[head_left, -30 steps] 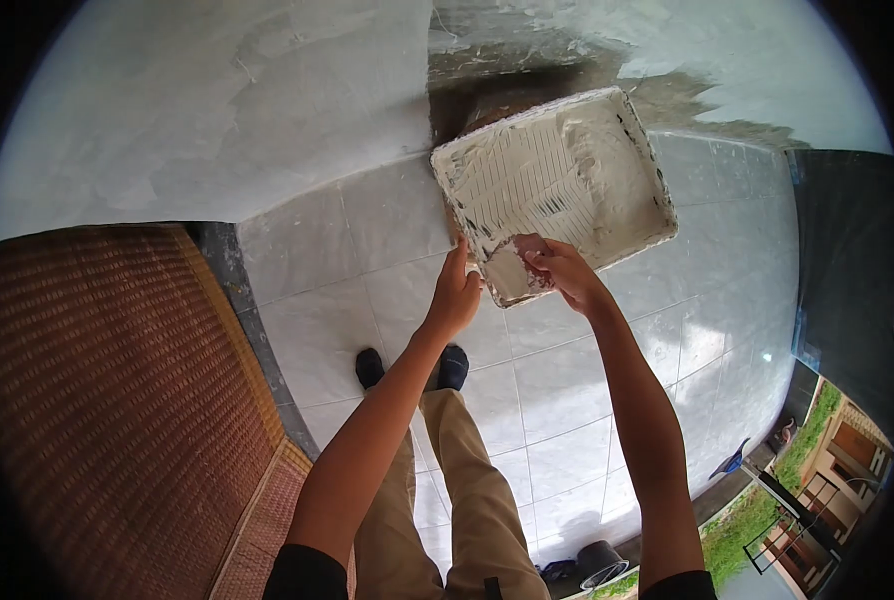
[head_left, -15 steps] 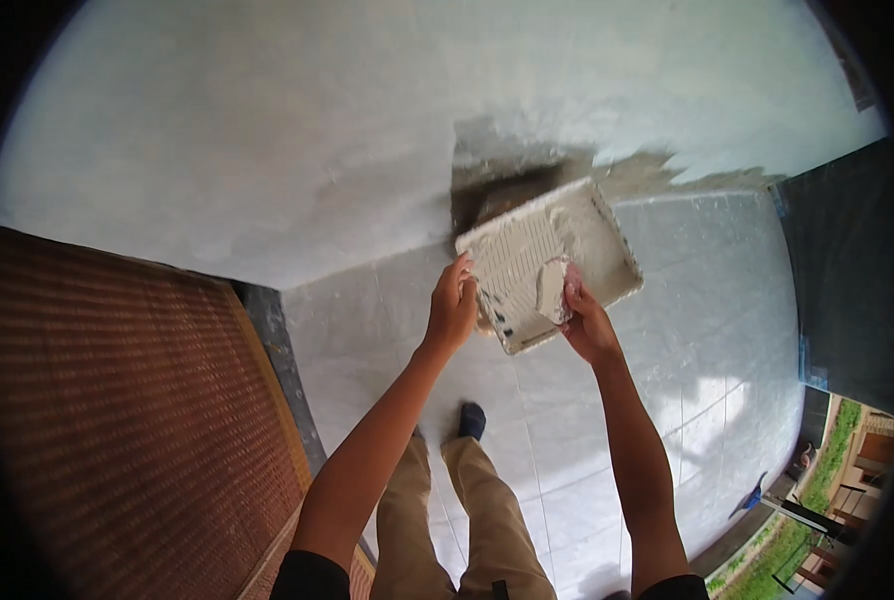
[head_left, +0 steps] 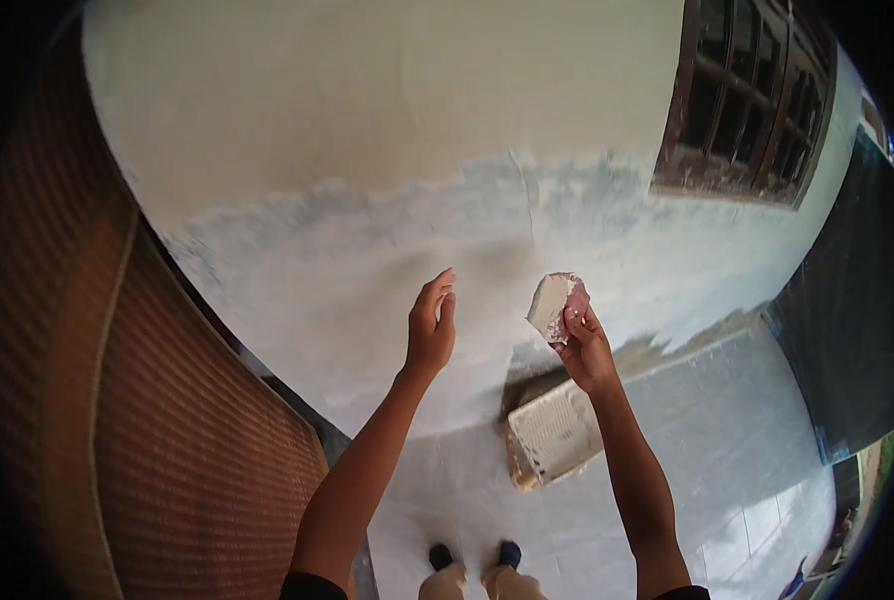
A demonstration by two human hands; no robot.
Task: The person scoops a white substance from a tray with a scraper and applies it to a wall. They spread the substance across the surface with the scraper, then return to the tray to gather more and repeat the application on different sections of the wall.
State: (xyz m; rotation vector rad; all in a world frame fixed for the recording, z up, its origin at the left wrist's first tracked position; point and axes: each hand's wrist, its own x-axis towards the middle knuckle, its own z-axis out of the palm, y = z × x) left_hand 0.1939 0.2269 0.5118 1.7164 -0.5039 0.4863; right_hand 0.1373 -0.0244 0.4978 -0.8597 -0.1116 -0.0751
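In my right hand [head_left: 584, 345] is a small flat scraper [head_left: 550, 303], reddish at the gripped side, with pale paste spread over its face. My left hand [head_left: 433, 320] is raised in front of the wall, fingers apart from the thumb, holding nothing. Below the two hands, a pale tray [head_left: 557, 432] with a ribbed surface and paste in it rests low by the foot of the wall, partly hidden by my right forearm. Behind the hands the wall [head_left: 367, 260] is whitish low down and cream higher up, with a rough border between.
A woven reddish-brown mat [head_left: 197, 430] stands along the left side. At the upper right is a dark-framed window [head_left: 747, 100]. A dark sheet [head_left: 847, 300] hangs at the right. My feet are on the grey tiled floor [head_left: 447, 500].
My left hand has let go of the tray, which is now lower down. My right hand has lifted the paste-covered scraper away from it. The view has tilted up towards the wall and window.
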